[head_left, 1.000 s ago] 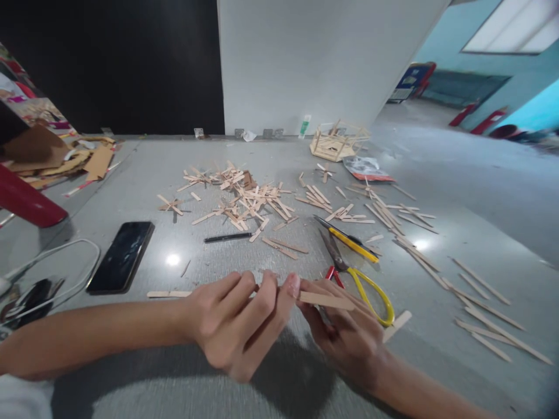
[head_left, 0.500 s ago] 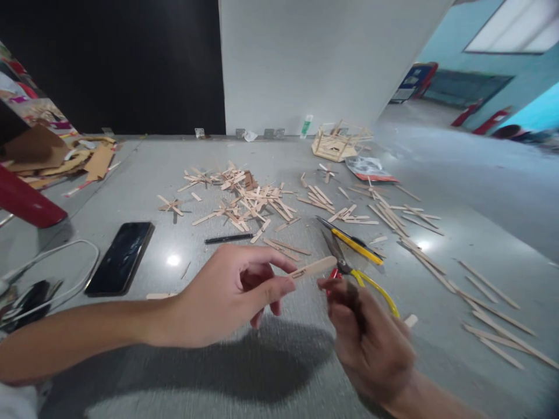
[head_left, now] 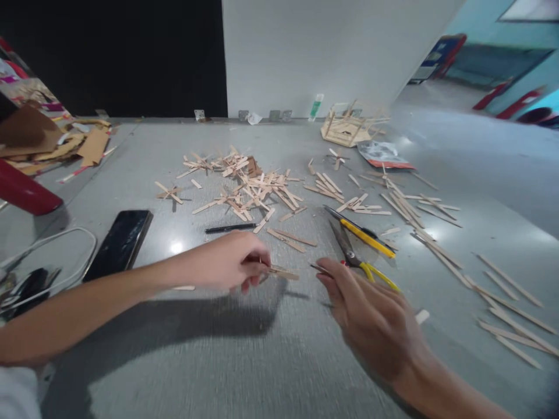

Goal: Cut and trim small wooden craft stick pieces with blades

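My left hand (head_left: pixel 238 262) is closed in a pinch on a flat wooden craft stick (head_left: pixel 286 273), which points right, a little above the table. Other thin pieces may lie against the stick, but blur hides them. My right hand (head_left: pixel 371 314) is closed, palm down, on a thin dark-tipped thing (head_left: pixel 318 267) whose tip points toward the stick; the fingers hide most of it. A gap separates the two hands. Just beyond my right hand lie scissors with yellow handles (head_left: pixel 367 270) and a yellow-and-black cutter knife (head_left: pixel 365 237).
A pile of craft sticks (head_left: pixel 262 192) spreads over the middle of the grey table (head_left: pixel 279 372), with more sticks (head_left: pixel 443 250) at right. A black pen (head_left: pixel 230 227), a phone (head_left: pixel 117 244) and a white cable (head_left: pixel 89 233) lie left. A stick frame (head_left: pixel 345 131) stands behind.
My left hand has moved left and turned, with the craft stick now lower. The right hand has rolled palm down, showing the thin dark tip. The view has shifted slightly.
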Motion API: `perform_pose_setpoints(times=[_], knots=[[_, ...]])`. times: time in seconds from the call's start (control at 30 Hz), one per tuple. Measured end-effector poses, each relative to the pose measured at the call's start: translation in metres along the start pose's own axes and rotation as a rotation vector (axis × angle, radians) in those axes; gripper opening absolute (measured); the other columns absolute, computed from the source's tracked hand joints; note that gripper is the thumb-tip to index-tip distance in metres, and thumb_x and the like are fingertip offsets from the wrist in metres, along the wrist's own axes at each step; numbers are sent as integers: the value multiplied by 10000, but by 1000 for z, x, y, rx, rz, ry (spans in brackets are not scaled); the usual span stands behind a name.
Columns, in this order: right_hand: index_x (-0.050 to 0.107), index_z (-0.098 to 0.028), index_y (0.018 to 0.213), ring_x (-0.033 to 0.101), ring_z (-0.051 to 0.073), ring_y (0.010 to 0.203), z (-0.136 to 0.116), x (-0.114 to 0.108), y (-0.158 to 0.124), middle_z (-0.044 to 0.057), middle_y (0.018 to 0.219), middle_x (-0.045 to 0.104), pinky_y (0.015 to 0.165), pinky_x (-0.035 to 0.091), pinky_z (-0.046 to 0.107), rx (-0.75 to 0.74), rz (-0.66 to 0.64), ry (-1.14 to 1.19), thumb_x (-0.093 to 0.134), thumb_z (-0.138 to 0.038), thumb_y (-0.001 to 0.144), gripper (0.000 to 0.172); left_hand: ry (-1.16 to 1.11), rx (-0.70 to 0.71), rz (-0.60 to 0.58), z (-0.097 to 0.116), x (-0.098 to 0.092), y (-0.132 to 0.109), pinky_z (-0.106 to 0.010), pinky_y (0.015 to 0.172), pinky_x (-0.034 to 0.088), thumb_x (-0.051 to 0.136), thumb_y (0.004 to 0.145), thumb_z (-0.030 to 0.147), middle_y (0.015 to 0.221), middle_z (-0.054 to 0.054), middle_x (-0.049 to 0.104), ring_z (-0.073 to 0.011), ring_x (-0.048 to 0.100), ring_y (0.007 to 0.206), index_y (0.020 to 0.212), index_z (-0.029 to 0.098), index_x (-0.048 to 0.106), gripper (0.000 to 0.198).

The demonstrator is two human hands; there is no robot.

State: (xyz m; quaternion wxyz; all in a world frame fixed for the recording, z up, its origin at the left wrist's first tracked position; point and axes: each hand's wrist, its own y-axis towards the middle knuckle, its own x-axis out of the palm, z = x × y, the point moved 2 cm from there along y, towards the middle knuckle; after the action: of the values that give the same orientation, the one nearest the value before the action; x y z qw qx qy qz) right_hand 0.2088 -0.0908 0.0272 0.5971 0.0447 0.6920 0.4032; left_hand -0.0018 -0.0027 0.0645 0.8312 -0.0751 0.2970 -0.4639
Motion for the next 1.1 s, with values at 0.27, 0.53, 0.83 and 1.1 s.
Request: perform_pose_setpoints(times=[0.27, 0.53, 0.83, 1.1], knots=[[612, -47, 1164, 628, 180, 566, -19, 21, -7, 28, 723, 638, 504, 461, 309, -178, -278, -30, 344, 20, 968, 339, -39, -96, -149, -38, -2, 27, -214, 538, 510, 515, 945, 158, 656, -31, 682, -115, 634, 532, 735, 140, 605, 229], [607, -21, 1191, 616, 155, 566, -25, 30, -8, 22, 722, 635, 514, 458, 294, -173, -303, -84, 333, 68, 937, 384, -34, -93, -178, -37, -3, 28, -233, 567, 526, 500, 979, 184, 672, -46, 706, -131, 665, 565, 746, 133, 615, 266], [637, -40, 1176, 602, 152, 583, -26, 31, -7, 20, 713, 644, 534, 452, 290, -175, -303, -160, 375, 89, 901, 401, -23, -89, -170, -35, -3, 29, -251, 566, 524, 505, 966, 173, 689, -40, 698, -150, 680, 584, 762, 152, 569, 215], [668, -36, 1131, 609, 171, 567, -28, 27, -4, 21, 685, 615, 529, 437, 313, -164, -285, -175, 358, 82, 908, 400, -50, 9, -164, -45, -1, 31, -234, 509, 505, 512, 960, 150, 631, 3, 650, -134, 650, 515, 773, 191, 485, 193]])
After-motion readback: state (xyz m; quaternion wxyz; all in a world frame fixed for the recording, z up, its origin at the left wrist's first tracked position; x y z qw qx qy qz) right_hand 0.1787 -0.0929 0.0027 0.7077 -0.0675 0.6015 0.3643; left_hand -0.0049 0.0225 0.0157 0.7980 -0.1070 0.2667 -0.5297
